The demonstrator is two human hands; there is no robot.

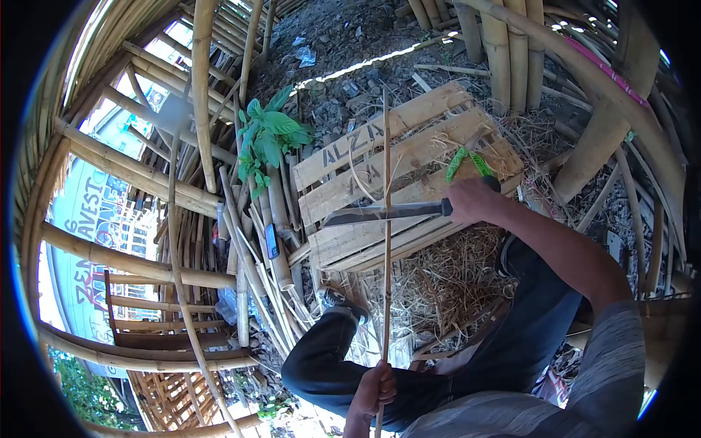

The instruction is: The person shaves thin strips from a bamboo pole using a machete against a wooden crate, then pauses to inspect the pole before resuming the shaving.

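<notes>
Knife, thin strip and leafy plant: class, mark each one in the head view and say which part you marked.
Knife (415,211): head view, on the blade.
Thin strip (388,285): head view, on its lower middle stretch.
Leafy plant (269,137): head view, among its leaves.

Dark letters on the slatted wooden crate (431,102), upper centre of the frame, read "ALZA". Sideways on the pale banner (86,212) at far left, "AVEST" shows; its other lettering is unclear.
</notes>
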